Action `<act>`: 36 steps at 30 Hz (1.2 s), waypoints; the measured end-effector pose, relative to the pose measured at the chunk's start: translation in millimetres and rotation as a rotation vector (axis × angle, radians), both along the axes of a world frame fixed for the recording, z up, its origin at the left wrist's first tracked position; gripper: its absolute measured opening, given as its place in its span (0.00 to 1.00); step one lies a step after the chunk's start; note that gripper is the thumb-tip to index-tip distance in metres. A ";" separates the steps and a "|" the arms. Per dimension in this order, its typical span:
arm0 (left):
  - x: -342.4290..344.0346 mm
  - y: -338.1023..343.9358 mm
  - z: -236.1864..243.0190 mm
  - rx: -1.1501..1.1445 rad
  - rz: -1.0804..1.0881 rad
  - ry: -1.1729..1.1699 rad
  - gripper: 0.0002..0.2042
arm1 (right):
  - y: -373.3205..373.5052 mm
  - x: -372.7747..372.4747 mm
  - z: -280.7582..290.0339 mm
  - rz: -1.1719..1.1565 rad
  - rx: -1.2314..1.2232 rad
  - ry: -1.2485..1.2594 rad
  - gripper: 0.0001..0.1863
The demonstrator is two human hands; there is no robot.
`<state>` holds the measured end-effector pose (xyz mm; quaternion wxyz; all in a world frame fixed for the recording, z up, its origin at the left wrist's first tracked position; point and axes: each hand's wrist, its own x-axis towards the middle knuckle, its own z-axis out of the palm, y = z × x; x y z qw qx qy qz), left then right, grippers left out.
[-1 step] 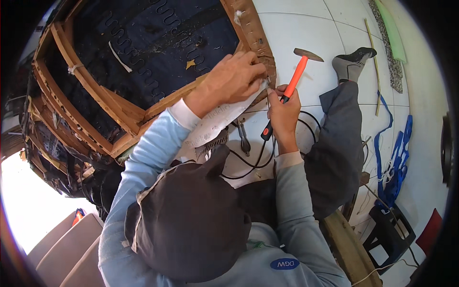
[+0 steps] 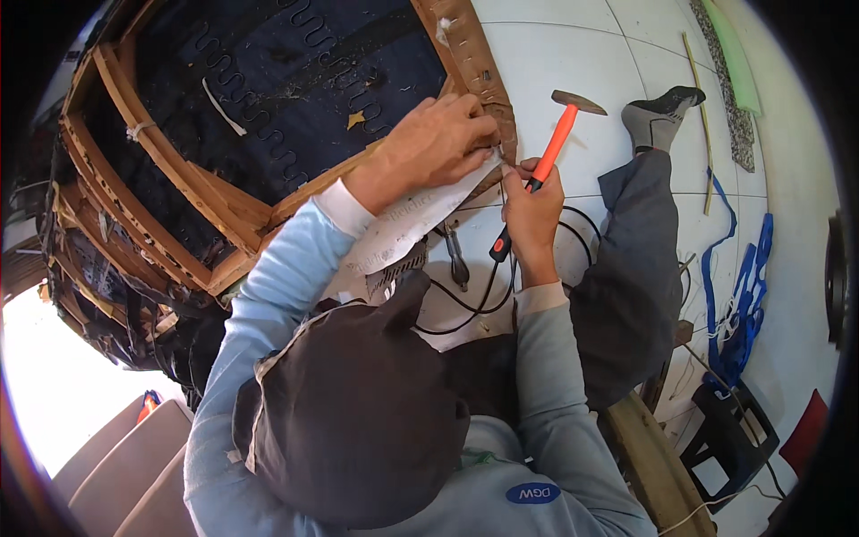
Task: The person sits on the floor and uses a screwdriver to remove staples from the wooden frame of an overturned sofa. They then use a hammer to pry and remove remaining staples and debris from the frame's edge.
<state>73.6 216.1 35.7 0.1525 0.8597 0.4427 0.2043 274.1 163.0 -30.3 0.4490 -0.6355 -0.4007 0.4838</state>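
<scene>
A wooden seat frame [image 2: 210, 199] with zigzag springs [image 2: 284, 161] over dark cloth lies before me. My left hand [image 2: 436, 141] bends over its near right corner, fingers closed on the end of a white printed strip of sheet [image 2: 407, 231]. The strip hangs along the frame's near edge. In my right hand [image 2: 533, 210] is a hammer [image 2: 557, 143] with an orange and black handle, its metal head pointing up and away. The right thumb and fingertips also reach the strip's end at the corner; the exact contact is partly hidden.
Under the strip lie a dark-handled tool [image 2: 457, 264] and a looped black cable [image 2: 474, 311] on white tiles. My outstretched leg [image 2: 631, 268] is to the right. Beyond it are blue straps [image 2: 747, 313], a thin stick [image 2: 696, 107] and a black plastic stool [image 2: 729, 434].
</scene>
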 end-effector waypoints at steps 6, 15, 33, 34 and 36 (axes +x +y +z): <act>10.4 -4.9 -4.9 0.037 0.072 0.032 0.09 | 9.2 4.9 -11.1 -0.038 -0.045 -0.016 0.17; 39.1 -39.2 -32.2 0.378 0.310 0.216 0.07 | 4.5 0.4 6.6 -0.040 0.030 -0.013 0.17; 55.4 -100.7 -50.3 0.119 0.363 0.359 0.47 | -62.5 11.8 -28.7 0.065 0.168 -0.938 0.32; 54.3 -99.7 -48.2 0.073 0.335 0.350 0.49 | -75.4 10.1 -26.8 0.185 0.121 -0.891 0.34; 53.6 -99.5 -42.8 0.074 0.322 0.356 0.50 | -106.4 -14.6 -14.2 0.510 0.055 -0.730 0.27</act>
